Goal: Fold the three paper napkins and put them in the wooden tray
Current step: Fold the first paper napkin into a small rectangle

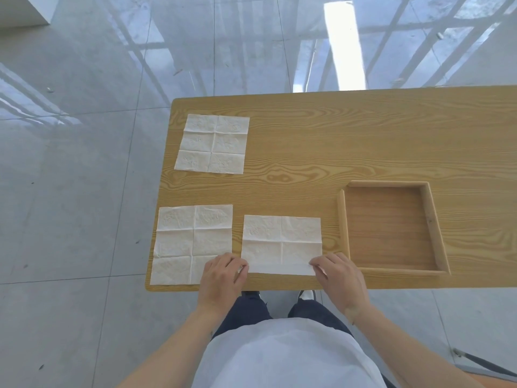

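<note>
Three white paper napkins lie on the wooden table. The far napkin (212,143) lies flat and unfolded at the back left. The near-left napkin (190,242) is also spread flat, partly under my left hand. The middle napkin (281,242) has its near edge lifted and turned over in a narrow strip. My left hand (222,278) pinches its near-left corner and my right hand (340,278) pinches its near-right corner. The wooden tray (344,225) stands to the right of this napkin with nothing in it.
The table's (349,135) left and near edges run close to the napkins. Beyond them is glossy grey tiled floor (84,191). My legs and shoes show under the near edge.
</note>
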The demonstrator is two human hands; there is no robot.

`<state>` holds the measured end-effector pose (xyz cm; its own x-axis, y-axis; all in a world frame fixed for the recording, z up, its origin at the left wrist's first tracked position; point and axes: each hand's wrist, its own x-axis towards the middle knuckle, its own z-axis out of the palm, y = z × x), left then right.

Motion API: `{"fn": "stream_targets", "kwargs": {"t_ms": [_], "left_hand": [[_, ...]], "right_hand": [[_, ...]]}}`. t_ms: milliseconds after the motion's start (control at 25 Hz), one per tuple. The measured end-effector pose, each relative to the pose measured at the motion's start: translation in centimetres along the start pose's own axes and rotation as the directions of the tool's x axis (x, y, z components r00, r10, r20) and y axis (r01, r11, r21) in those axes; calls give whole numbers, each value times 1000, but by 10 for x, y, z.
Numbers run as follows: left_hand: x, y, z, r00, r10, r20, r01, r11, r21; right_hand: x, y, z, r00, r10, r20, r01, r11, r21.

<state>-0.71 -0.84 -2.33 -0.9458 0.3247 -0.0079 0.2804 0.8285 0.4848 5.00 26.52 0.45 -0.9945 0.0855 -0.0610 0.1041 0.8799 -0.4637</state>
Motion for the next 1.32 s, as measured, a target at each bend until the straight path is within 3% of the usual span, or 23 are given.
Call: {"fn": "stream_targets", "kwargs": {"t_ms": [240, 680, 1000, 1200, 1320], "left_hand": [[29, 0, -2, 997, -53, 51, 54, 999, -10], [65, -7, 5, 985, -70, 156, 67, 997, 24], [73, -11, 6, 980, -77, 184, 64, 995, 74], [70, -14, 5, 990, -54, 128, 43, 995, 88], [68, -14, 5, 987, -25, 162, 6, 993, 115]], "right_hand": [[24, 2, 1, 990, 115, 78, -111, 992, -52], [58, 10, 10, 974, 157, 164, -138, 983, -121], [66, 10, 12, 971, 126, 205, -89, 980, -180], [64, 11, 8, 988, 63, 140, -41, 988, -152], [62, 15, 7, 981, 25, 192, 9, 985, -174]]}}
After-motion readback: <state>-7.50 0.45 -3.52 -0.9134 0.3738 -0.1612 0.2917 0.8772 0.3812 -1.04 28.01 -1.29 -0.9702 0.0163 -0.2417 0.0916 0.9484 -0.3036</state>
